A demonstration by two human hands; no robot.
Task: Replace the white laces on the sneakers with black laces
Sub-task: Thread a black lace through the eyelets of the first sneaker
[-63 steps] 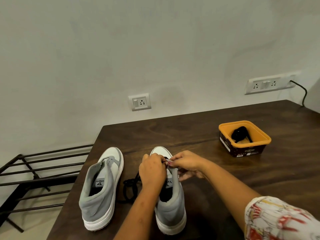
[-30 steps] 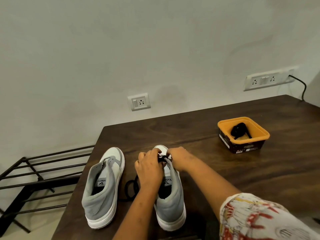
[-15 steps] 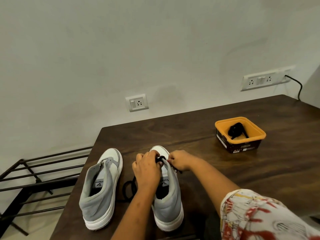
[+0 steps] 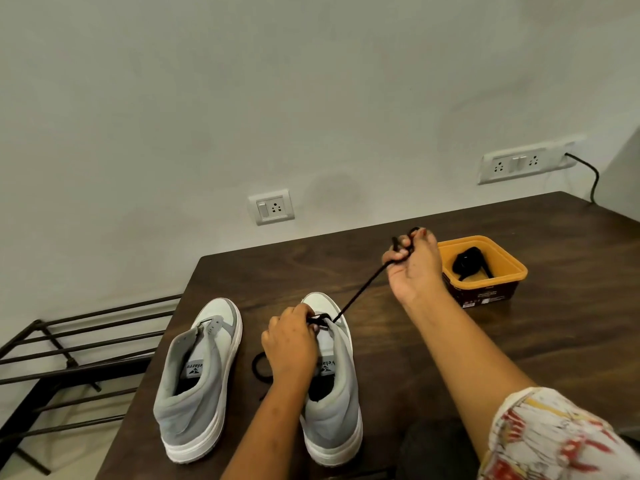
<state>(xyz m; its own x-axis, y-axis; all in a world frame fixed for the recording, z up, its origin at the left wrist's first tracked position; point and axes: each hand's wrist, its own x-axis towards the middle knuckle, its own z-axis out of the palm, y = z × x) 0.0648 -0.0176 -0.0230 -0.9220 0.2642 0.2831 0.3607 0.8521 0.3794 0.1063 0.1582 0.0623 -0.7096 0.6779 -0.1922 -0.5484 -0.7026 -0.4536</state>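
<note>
Tension! Held black lace (image 4: 360, 292) taut, grip of right hand (image 4: 414, 265) closed round it, to draw slack through; pinched lace at eyelets with left hand (image 4: 291, 344), steadying sneaker (image 4: 337, 393).

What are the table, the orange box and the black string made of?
The table looks like dark wood or veneer: grain streaks, soft sheen. The orange tub seems moulded plastic: smooth rim, rounded corners. The black lace looks like woven fabric cord, matte; it pulls straight toward the right hand yet curls limp on the table.
</note>
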